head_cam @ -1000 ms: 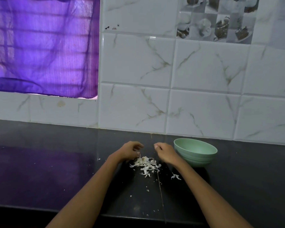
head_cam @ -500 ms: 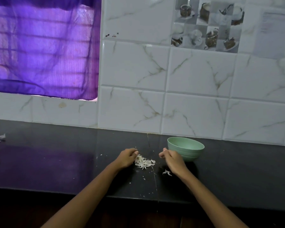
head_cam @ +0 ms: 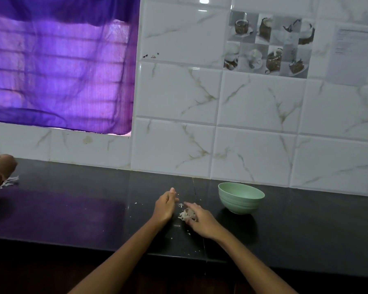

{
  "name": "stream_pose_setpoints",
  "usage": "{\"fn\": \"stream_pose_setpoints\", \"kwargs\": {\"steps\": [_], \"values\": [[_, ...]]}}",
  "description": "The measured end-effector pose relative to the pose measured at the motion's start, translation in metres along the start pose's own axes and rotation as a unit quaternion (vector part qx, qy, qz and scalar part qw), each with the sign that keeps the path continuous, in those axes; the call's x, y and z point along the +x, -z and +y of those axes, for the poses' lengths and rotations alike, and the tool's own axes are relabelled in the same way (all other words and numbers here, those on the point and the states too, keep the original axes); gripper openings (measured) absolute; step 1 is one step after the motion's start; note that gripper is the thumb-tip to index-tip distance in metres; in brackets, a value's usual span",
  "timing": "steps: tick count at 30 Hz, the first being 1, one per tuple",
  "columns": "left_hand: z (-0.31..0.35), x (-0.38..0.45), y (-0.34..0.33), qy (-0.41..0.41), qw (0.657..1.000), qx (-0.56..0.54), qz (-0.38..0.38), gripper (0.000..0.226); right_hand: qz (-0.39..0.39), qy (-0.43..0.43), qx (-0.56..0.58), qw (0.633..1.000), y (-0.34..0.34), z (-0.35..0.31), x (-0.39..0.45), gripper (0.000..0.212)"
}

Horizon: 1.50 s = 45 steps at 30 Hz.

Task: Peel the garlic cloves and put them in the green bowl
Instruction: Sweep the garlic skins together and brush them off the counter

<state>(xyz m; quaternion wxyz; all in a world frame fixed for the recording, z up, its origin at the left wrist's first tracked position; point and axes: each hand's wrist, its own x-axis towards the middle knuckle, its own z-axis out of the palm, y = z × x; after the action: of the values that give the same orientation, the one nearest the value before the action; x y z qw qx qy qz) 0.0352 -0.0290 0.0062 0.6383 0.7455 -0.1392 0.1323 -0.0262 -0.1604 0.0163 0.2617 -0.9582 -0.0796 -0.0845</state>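
A pale green bowl (head_cam: 241,198) stands on the black counter (head_cam: 83,211) near the tiled wall; its inside is hidden from this angle. Left of it lies a small heap of white garlic skins (head_cam: 183,214). My left hand (head_cam: 165,205) stands on its edge on the counter just left of the heap, fingers straight and together. My right hand (head_cam: 200,219) lies over the heap's right side with its fingers stretched across the skins. I cannot make out a garlic clove in either hand.
Small skin flakes (head_cam: 180,205) dot the counter around the heap and toward the front edge. At the far left another person's hand (head_cam: 0,168) hovers over a second bunch of skins (head_cam: 9,181). A purple curtain (head_cam: 60,66) hangs behind.
Both hands have opened out and closed in on the skins, pushing the scattered pile into a tighter heap. The view has pulled back, and another person's hand has come in at the left.
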Motion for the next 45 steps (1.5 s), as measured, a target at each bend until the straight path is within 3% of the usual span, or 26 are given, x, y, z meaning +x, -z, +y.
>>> {"fn": "stream_pose_setpoints", "kwargs": {"steps": [4,10,14,18,25,29,33,36,39,43,45], "values": [[0.0,-0.005,-0.005,-0.005,1.0,0.013,-0.003,0.045,0.054,0.043,0.01,0.998,0.008,0.006,0.004,0.015],[0.003,-0.014,-0.005,-0.021,1.0,0.012,0.011,0.042,0.148,0.032,0.09,0.984,0.025,0.007,0.006,0.035],[0.007,-0.02,-0.004,-0.031,0.999,0.031,0.011,0.04,0.134,0.022,0.135,0.981,0.024,-0.003,0.003,0.025],[0.008,-0.025,-0.002,-0.02,0.999,0.043,-0.018,0.039,0.104,-0.011,0.188,0.977,0.014,-0.006,0.0,0.036],[0.009,-0.028,-0.002,-0.025,0.997,0.022,-0.073,0.039,0.131,-0.019,0.282,0.95,0.017,-0.001,-0.003,0.008],[0.012,-0.031,-0.002,-0.031,0.995,0.004,-0.092,0.037,0.163,0.0,0.214,0.963,0.012,0.003,-0.004,0.016],[0.014,-0.035,-0.001,-0.003,0.992,-0.035,-0.124,0.032,0.143,0.001,0.097,0.985,0.004,0.007,-0.011,0.03],[0.013,-0.035,0.0,0.005,0.995,-0.066,-0.08,0.034,0.184,0.023,0.142,0.972,0.003,0.007,-0.023,0.033],[0.016,-0.04,0.002,0.014,0.995,-0.093,-0.045,0.034,0.245,0.014,0.197,0.949,0.007,0.009,-0.027,0.017],[0.018,-0.049,0.005,0.028,0.993,-0.102,-0.055,0.035,0.122,-0.03,0.103,0.987,0.005,0.006,-0.036,0.028],[0.022,-0.054,0.005,0.031,0.993,-0.1,-0.056,0.035,0.106,-0.026,0.102,0.989,0.004,0.0,-0.042,0.033]]}}
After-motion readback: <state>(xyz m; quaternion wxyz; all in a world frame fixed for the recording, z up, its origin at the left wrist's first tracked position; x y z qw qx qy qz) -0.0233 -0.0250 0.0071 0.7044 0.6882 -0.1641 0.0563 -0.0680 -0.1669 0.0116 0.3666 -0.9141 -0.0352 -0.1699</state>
